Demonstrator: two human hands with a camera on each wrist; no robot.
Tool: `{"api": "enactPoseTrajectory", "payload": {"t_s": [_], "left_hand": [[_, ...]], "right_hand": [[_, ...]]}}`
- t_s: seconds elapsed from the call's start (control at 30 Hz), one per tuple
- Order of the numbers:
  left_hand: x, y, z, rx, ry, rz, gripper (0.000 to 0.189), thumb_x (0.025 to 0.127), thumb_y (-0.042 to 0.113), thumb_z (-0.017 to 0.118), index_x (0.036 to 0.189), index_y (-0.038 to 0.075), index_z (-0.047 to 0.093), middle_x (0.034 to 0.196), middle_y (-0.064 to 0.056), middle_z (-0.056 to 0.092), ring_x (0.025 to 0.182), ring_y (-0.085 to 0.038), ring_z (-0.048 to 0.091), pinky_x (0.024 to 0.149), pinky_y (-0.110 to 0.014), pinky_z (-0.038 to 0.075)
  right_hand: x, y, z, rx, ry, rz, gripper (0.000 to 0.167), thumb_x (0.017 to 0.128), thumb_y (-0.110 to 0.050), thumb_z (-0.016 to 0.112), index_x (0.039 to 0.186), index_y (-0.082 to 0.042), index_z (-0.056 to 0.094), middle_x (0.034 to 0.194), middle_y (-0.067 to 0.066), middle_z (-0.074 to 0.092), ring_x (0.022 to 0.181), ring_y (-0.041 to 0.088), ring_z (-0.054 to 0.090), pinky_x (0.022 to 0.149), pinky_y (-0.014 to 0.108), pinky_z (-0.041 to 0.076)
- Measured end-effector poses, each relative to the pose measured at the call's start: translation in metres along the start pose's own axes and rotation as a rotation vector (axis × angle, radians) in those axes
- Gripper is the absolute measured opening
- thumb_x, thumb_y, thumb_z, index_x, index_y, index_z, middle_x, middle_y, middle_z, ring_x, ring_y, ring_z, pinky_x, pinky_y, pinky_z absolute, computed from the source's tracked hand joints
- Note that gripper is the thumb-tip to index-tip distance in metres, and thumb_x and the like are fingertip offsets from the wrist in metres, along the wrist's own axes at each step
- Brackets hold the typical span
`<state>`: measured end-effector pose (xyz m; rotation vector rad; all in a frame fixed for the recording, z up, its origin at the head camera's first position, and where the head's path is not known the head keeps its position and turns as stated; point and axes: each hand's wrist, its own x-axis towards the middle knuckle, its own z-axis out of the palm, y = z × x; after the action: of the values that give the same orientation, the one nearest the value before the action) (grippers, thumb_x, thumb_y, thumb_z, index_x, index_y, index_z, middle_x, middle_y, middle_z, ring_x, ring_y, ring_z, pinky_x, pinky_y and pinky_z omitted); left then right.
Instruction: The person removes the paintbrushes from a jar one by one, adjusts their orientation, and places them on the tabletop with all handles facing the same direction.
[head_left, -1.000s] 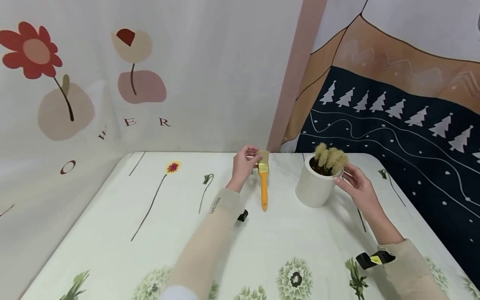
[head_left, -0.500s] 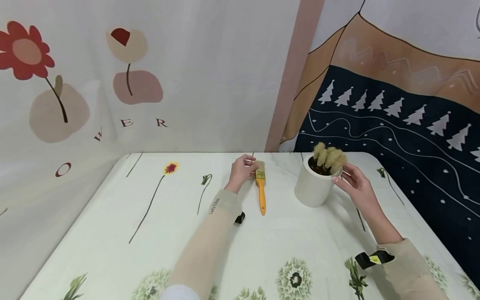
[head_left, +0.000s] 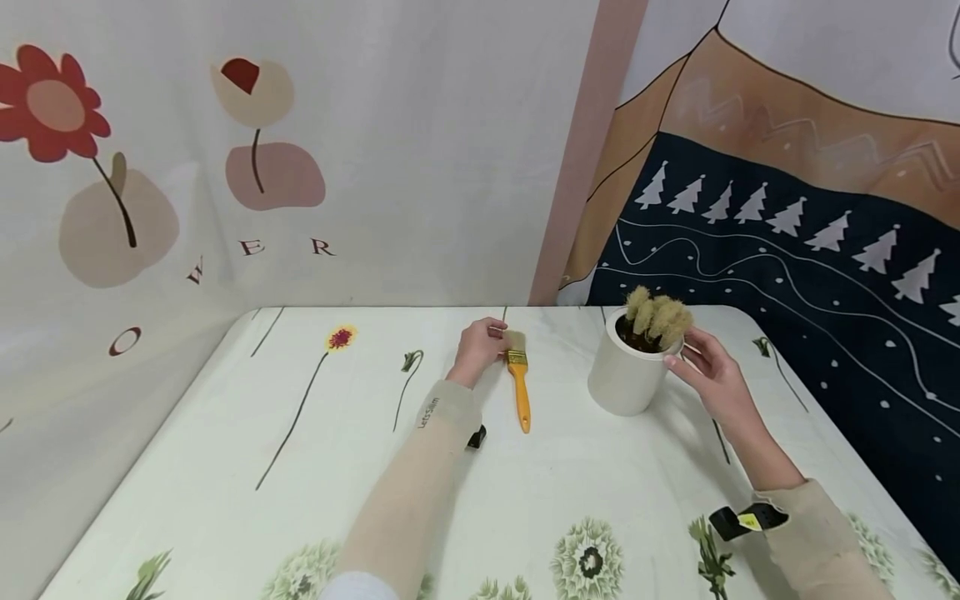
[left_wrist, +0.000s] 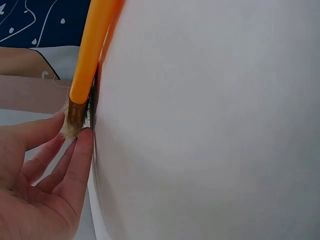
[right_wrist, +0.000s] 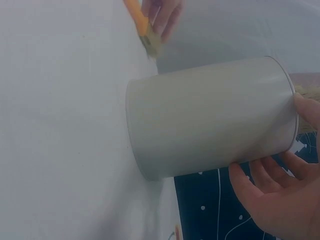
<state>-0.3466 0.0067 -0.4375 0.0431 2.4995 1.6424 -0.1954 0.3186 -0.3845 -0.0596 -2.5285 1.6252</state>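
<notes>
A paintbrush (head_left: 521, 392) with an orange handle lies on the white cloth, bristles toward the back edge. My left hand (head_left: 480, 350) pinches its pale bristles (left_wrist: 72, 127) between thumb and fingertips, from the left side. To the right stands a white cylindrical flowerpot (head_left: 626, 375), upright, holding dark soil and a fuzzy yellowish plant (head_left: 658, 318). My right hand (head_left: 712, 371) grips the pot near its rim, the thumb at the front and the fingers partly hidden behind the right side. In the right wrist view the fingertips (right_wrist: 240, 175) touch the pot's wall.
The flower-printed cloth (head_left: 420, 500) covers the table, whose back edge meets a white curtain (head_left: 435, 150). A dark blue cloth with printed trees (head_left: 795, 217) hangs beyond the right edge. Black straps (head_left: 750, 520) sit at the wrists.
My left hand has lowered the paintbrush slightly toward me and to the left, so it now lies flat on the cloth. The right hand and flowerpot have stayed put.
</notes>
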Motion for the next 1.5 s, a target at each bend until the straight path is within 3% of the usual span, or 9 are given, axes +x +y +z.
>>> {"api": "enactPoseTrajectory", "payload": {"t_s": [0.13,0.4,0.73,1.5], "left_hand": [[-0.001,0.002,-0.003,0.060,0.023,0.021,0.034,0.092,0.008,0.067,0.126,0.007,0.065,0.120,-0.012,0.068,0.102,-0.024,0.068,0.080,-0.028,0.060],[0.000,0.009,-0.008,0.150,0.075,0.064,0.037,0.090,0.009,0.071,0.126,0.010,0.065,0.122,-0.008,0.071,0.109,-0.023,0.067,0.091,-0.034,0.057],[-0.004,0.020,-0.010,0.099,0.072,0.089,0.035,0.094,0.011,0.069,0.128,0.008,0.064,0.124,-0.009,0.070,0.114,-0.026,0.066,0.100,-0.037,0.054],[-0.019,0.051,0.000,-0.069,0.028,0.203,0.033,0.093,0.011,0.070,0.125,0.005,0.066,0.119,-0.012,0.072,0.103,-0.028,0.071,0.085,-0.029,0.061]], "right_hand": [[0.000,0.000,0.000,-0.001,0.001,-0.007,0.074,0.103,-0.032,0.056,0.159,-0.007,0.016,0.164,0.023,0.019,0.150,0.042,0.024,0.094,0.000,0.042],[0.000,-0.001,0.000,-0.001,0.000,-0.002,0.074,0.102,-0.033,0.056,0.159,-0.008,0.016,0.164,0.023,0.018,0.150,0.042,0.024,0.096,0.001,0.042],[-0.001,0.000,0.000,-0.002,0.000,-0.014,0.073,0.102,-0.033,0.056,0.159,-0.008,0.017,0.163,0.023,0.021,0.149,0.042,0.026,0.094,0.000,0.042],[-0.001,0.001,0.000,0.003,-0.004,-0.033,0.071,0.103,-0.031,0.056,0.159,-0.009,0.018,0.162,0.024,0.022,0.149,0.041,0.027,0.091,-0.001,0.042]]}}
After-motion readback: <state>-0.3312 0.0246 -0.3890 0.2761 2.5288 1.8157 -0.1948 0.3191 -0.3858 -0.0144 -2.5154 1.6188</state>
